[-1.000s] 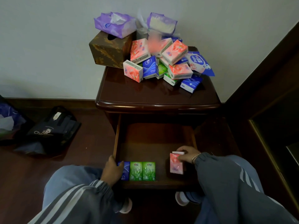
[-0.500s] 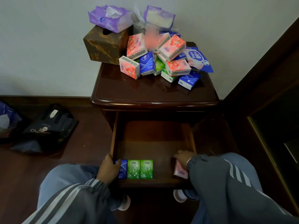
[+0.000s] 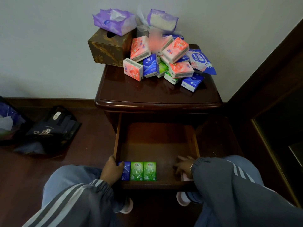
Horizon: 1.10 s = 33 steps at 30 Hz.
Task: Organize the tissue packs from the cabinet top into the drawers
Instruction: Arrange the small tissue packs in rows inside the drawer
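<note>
The cabinet's top drawer (image 3: 157,141) is pulled out. Along its front left stand a blue tissue pack (image 3: 126,171) and two green packs (image 3: 143,171) in a row. My left hand (image 3: 111,172) grips the blue pack at the drawer's left corner. In the front right corner, my right hand (image 3: 182,166) holds a pink pack (image 3: 185,177) down; the hand and sleeve mostly hide it. A pile of several pink, blue and green packs (image 3: 164,63) lies at the back of the cabinet top (image 3: 147,94).
A brown tissue box (image 3: 108,48) with purple soft packs (image 3: 114,20) on and beside it stands at the back left of the top. A blue-white wipes pouch (image 3: 200,61) lies at the right. A black bag (image 3: 50,128) lies on the floor left. Dark wooden furniture (image 3: 270,95) stands right.
My right hand has lowered the pink pack from upright in mid-drawer into the front right corner, where it now lies low under the hand. My left hand stayed on the blue pack.
</note>
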### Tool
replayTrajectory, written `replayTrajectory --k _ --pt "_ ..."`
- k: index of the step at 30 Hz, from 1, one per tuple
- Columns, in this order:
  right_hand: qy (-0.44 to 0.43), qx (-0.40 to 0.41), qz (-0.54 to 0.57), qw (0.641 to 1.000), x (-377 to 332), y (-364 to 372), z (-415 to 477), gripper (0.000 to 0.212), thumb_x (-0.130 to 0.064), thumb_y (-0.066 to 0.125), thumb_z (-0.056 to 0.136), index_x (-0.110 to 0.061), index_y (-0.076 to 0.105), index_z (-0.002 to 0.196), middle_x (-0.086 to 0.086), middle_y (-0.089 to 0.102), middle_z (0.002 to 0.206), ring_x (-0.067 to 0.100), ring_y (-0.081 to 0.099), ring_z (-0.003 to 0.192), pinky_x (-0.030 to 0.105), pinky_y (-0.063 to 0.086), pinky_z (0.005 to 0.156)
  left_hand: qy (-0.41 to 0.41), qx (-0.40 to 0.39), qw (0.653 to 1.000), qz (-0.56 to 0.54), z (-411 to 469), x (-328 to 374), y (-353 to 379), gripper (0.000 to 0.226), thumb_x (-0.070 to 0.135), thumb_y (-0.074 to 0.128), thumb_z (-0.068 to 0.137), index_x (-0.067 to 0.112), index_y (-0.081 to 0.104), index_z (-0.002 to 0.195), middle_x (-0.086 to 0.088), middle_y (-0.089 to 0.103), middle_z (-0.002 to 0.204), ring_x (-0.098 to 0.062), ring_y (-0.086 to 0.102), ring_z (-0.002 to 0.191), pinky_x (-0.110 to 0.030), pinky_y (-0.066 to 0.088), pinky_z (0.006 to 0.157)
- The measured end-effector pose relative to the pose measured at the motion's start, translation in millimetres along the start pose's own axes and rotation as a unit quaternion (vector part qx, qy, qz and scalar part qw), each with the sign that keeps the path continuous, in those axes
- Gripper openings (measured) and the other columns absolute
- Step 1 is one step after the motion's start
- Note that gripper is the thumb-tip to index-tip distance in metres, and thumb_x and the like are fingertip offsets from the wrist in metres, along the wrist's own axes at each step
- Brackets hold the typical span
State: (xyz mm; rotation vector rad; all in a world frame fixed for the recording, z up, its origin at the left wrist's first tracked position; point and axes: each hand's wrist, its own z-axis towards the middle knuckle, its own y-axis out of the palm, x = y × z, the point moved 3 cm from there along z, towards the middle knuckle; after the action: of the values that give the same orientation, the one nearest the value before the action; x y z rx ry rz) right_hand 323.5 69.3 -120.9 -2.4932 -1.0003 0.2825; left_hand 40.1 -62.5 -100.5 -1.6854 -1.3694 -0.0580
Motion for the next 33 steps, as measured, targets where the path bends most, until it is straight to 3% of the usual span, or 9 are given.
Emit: replayTrajectory --k 2,6,8,10,13,16,20,28,33 --pt "-0.027 0.051 0.035 0.998 -5.9 -12.5 -13.2 0.055 -0.007 0.05 0.088 -0.034 0.044 0.136 -0.003 0.013 0.159 0.03 0.001 0.146 0.054 0.009 0.117 -0.006 -0.003 1.0 0.007 1.0 -0.7 0.7 0.034 0.025 0.054 0.094 0.004 0.045 0.119 -0.017 0.058 0.121 -0.03 0.058 0.105 -0.028 0.037 0.076" --pt "-0.105 0.258 0.141 0.95 -18.6 -61.9 -66.4 0.039 -0.014 0.048 0.092 -0.027 0.053 0.129 -0.002 0.052 0.137 0.018 0.045 0.128 0.037 0.036 0.108 0.016 0.053 0.998 0.013 -2.1 8.1 -9.9 0.034 0.023 0.055 0.093 0.0 0.048 0.117 -0.021 0.058 0.121 -0.036 0.057 0.107 -0.036 0.045 0.084" --pt "-0.147 0.418 0.165 0.881 -15.4 -93.5 -106.2 0.033 -0.016 0.051 0.089 -0.023 0.061 0.12 0.0 0.064 0.121 0.019 0.056 0.114 0.037 0.044 0.098 0.061 0.144 0.988 0.01 -9.4 22.8 -26.5 0.041 0.023 0.055 0.093 0.002 0.048 0.128 -0.02 0.055 0.127 -0.035 0.056 0.112 -0.041 0.046 0.094" --pt "-0.144 0.615 0.134 0.763 0.9 -123.3 -145.0 0.03 -0.015 0.055 0.082 -0.016 0.067 0.11 0.002 0.069 0.108 0.024 0.062 0.103 0.04 0.049 0.088 0.15 0.253 0.955 -0.028 -22.2 46.6 -49.6 0.04 0.015 0.056 0.091 0.005 0.051 0.13 -0.015 0.056 0.126 -0.03 0.056 0.113 -0.037 0.044 0.094" --pt "-0.017 0.74 0.142 0.657 40.4 -159.4 -173.5 0.039 -0.026 0.052 0.081 -0.013 0.062 0.116 0.007 0.062 0.121 0.03 0.053 0.117 0.044 0.043 0.094 0.318 0.348 0.88 -0.05 -40.7 94.0 -86.1 0.033 0.0 0.057 0.085 0.005 0.057 0.118 -0.013 0.058 0.111 -0.023 0.055 0.104 -0.021 0.036 0.09" --pt "0.098 0.706 0.157 0.683 67.4 -186.7 -160.7 0.062 -0.042 0.056 0.084 -0.017 0.042 0.139 0.009 0.037 0.148 0.036 0.028 0.138 0.05 0.03 0.105 0.406 0.373 0.834 0.007 -45.5 144.6 -113.3 0.038 0.0 0.056 0.082 0.005 0.055 0.119 -0.014 0.057 0.111 -0.024 0.052 0.106 -0.029 0.039 0.093" --pt "0.161 0.639 0.148 0.738 67.8 -203.7 -124.3 0.085 -0.062 0.05 0.082 -0.024 0.015 0.149 0.006 0.005 0.16 0.036 0.004 0.145 0.058 0.016 0.112 0.406 0.336 0.838 0.142 -24.1 207.2 -130.8 0.056 0.007 0.058 0.083 0.01 0.044 0.138 -0.013 0.047 0.138 -0.029 0.046 0.125 -0.044 0.039 0.102" --pt "0.156 0.636 0.189 0.732 71.0 -204.5 -100.6 0.077 -0.06 0.047 0.085 -0.022 0.023 0.147 0.004 0.011 0.159 0.028 0.017 0.145 0.051 0.028 0.111 0.399 0.285 0.808 0.326 42.7 269.7 -145.3 0.068 0.019 0.06 0.084 0.016 0.033 0.146 -0.006 0.034 0.153 -0.028 0.031 0.139 -0.048 0.03 0.107" --pt "0.16 0.663 0.171 0.711 70.4 -203.3 -99.6 0.074 -0.058 0.049 0.084 -0.019 0.03 0.144 0.006 0.02 0.157 0.028 0.023 0.143 0.048 0.031 0.108 0.421 0.324 0.745 0.403 53.9 284.0 -146.3 0.055 0.033 0.067 0.082 0.017 0.049 0.131 -0.007 0.052 0.13 -0.027 0.045 0.123 -0.043 0.032 0.1"
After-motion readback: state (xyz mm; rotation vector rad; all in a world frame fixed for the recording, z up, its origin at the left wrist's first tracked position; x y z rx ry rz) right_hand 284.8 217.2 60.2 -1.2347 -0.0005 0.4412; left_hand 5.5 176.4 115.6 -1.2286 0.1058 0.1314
